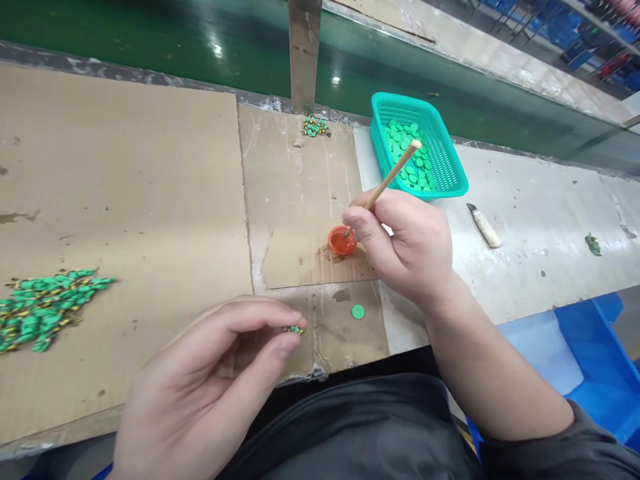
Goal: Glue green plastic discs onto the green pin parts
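My left hand (210, 380) pinches a small green and yellow part (296, 329) between thumb and fingertips, near the front edge of the bench. My right hand (405, 243) grips a thin wooden stick (393, 175), tilted up to the right, with its lower tip dipped in a small red cap (342, 241) holding orange liquid. One green disc (357, 311) lies flat on the cardboard (295, 193) between both hands.
A teal basket (450, 173) with several green discs stands behind the right hand. A heap of green and yellow parts (43, 307) lies far left, a smaller heap (315, 126) by a metal post (304, 53). A knife (484, 225) lies right; blue bins (595, 353) lower right.
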